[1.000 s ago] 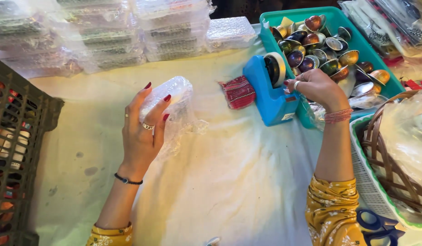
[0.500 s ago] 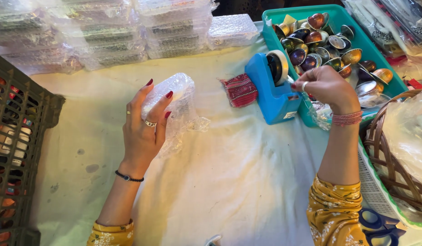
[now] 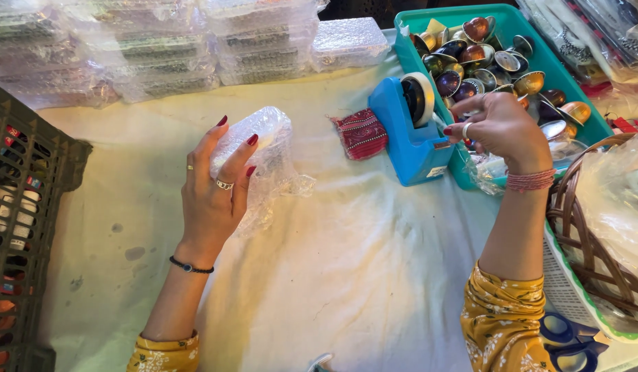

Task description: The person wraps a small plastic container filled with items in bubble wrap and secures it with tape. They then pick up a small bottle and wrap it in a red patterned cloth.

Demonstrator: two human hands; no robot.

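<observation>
left hand (image 3: pixel 212 200): fingers curled around a bubble-wrapped bundle (image 3: pixel 253 148), held upright just above the cloth (image 3: pixel 333 275); thumb side hidden, grip closed on the bundle.
right hand (image 3: pixel 501 131): at the tape dispenser (image 3: pixel 412 131), fingertips pressed together near the cutter end; judged to be pinching a tape end, but the tape itself is too thin to see.
bundle: in the left hand, left of centre, well apart from the dispenser; a loose tail of wrap trails down to the cloth.
tape dispenser: blue, standing on the cloth, touching the teal tray (image 3: pixel 574 103); tape roll (image 3: pixel 419 96) mounted on top.
teal tray: holds many small shiny metal bowls (image 3: pixel 495 62), unwrapped.
red pouch (image 3: pixel 360 131): lies flat just left of the dispenser.
wrapped packs (image 3: pixel 160 48): stacked in rows along the far edge of the cloth.
crate (image 3: pixel 19 220): dark, at the left edge, partly filled.
basket (image 3: pixel 588 234): wicker, at the right edge, under clear plastic.
scissors (image 3: pixel 563 337): blue handles, near the right sleeve.
progress: judged mid-cycle; the bundle is wrapped, the wrap not yet taped shut.
remaining: sealing the loose wrap; many bowls in the tray are bare.
</observation>
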